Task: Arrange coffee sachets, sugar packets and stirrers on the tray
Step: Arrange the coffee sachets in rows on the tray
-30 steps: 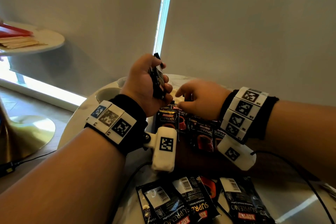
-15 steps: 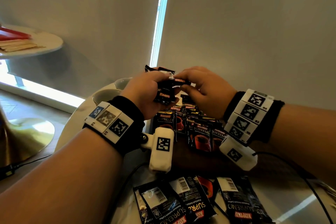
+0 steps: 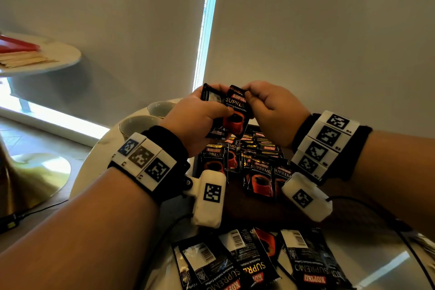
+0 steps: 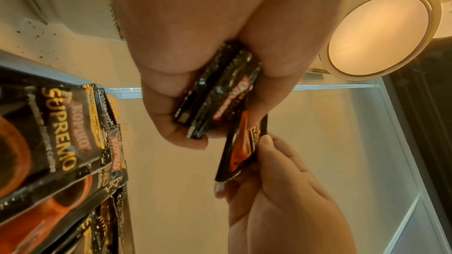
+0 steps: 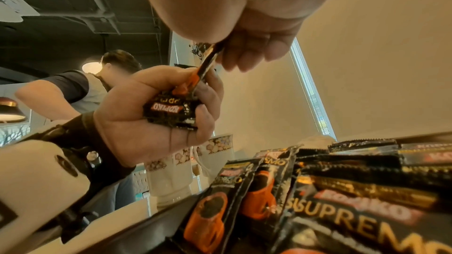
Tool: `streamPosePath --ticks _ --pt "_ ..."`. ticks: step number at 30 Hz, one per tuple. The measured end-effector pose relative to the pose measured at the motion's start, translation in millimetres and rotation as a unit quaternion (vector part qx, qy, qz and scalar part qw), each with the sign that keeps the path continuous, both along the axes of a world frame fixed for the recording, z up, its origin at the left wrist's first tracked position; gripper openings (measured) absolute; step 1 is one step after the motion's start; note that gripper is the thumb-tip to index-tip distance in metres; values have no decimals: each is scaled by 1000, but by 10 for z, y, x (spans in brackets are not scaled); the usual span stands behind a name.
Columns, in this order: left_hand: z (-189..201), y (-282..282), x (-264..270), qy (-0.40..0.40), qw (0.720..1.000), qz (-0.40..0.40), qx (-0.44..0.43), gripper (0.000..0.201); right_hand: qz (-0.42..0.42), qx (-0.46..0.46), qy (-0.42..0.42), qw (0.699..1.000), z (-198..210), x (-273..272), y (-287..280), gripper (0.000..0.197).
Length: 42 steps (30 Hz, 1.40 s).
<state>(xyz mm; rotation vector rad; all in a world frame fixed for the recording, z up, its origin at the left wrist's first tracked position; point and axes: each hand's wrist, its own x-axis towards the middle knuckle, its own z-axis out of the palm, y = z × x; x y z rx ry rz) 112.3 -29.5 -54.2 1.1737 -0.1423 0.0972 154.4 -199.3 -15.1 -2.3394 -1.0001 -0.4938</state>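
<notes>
My left hand (image 3: 211, 106) grips a small bundle of black Kopiko coffee sachets (image 3: 213, 99) upright above the tray. My right hand (image 3: 249, 99) pinches the top of one sachet (image 3: 235, 113) at the front of that bundle. In the left wrist view the right fingers (image 4: 276, 161) hold this sachet (image 4: 244, 148) next to the gripped bundle (image 4: 220, 91). The right wrist view shows the bundle (image 5: 171, 113) in the left fist. Below, several sachets (image 3: 259, 172) lie in overlapping rows on the dark tray (image 3: 254, 209).
Loose sachets (image 3: 247, 263) lie face down on the white table near me. Two cups (image 3: 138, 125) stand to the left of the tray. Wooden stirrers (image 3: 26, 60) lie on another round table at far left. A person (image 5: 73, 88) stands in the background.
My right hand rose from the tray's sachets to the bundle and now pinches one sachet there. The left hand lifted slightly with the bundle, turning it face toward me.
</notes>
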Motion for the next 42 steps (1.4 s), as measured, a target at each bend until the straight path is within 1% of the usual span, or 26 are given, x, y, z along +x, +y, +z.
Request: streamPosePath --ticks 1,3,4,5,6,8,9,10,11,14,17,19,21,23,26,31,37,40,42 --pt "-1 2 0 0 1000 -1 0 40 -12 -1 -7 1000 -2 5 9 18" --pt "-6 6 -3 1 1000 1 1 39 -34 30 -13 999 -21 21 0 6" --pt "-10 7 1 4 1000 7 0 38 -37 48 -17 998 -23 9 -11 9" --pt "-13 13 10 7 1000 16 -2 37 -27 50 -28 998 -23 -3 -30 21" --pt "-16 18 18 12 1000 27 -7 37 -5 26 -47 999 -17 -10 -56 33" --pt "-15 29 28 18 999 35 -18 36 26 -88 -73 993 11 -20 -88 51" --pt "-16 34 29 18 999 32 -20 36 26 -138 -70 988 22 -27 -86 54" --pt "-12 35 25 17 999 28 -20 37 22 -162 -63 985 23 -27 -86 53" --pt "-7 31 17 16 999 24 -17 38 17 -164 -58 985 20 -26 -80 51" --pt "-7 4 -2 12 1000 13 -11 36 19 -142 -57 988 8 -2 -63 49" --pt "-20 -7 -5 20 1000 14 -5 33 21 -153 -48 987 8 31 -40 45" --pt "-13 4 3 38 999 36 2 32 7 -157 -28 987 -9 33 -44 49" --pt "8 32 16 56 995 75 -15 29 -13 -171 8 985 -26 17 -66 54" --pt "37 63 27 61 991 104 -59 26 -23 -226 40 973 -43 -14 -93 55" --pt "69 89 28 53 985 118 -111 26 -8 -312 57 948 -102 -73 -95 58" --pt "75 109 35 64 984 110 -126 31 -7 -397 81 914 -216 -146 -7 66" --pt "72 104 25 71 982 117 -129 35 -12 -434 77 897 -280 -136 72 69" --pt "80 104 17 73 982 117 -130 34 -16 -447 66 892 -282 -149 83 74" --pt "86 108 13 74 982 116 -132 32 -23 -456 64 888 -268 -162 80 74"
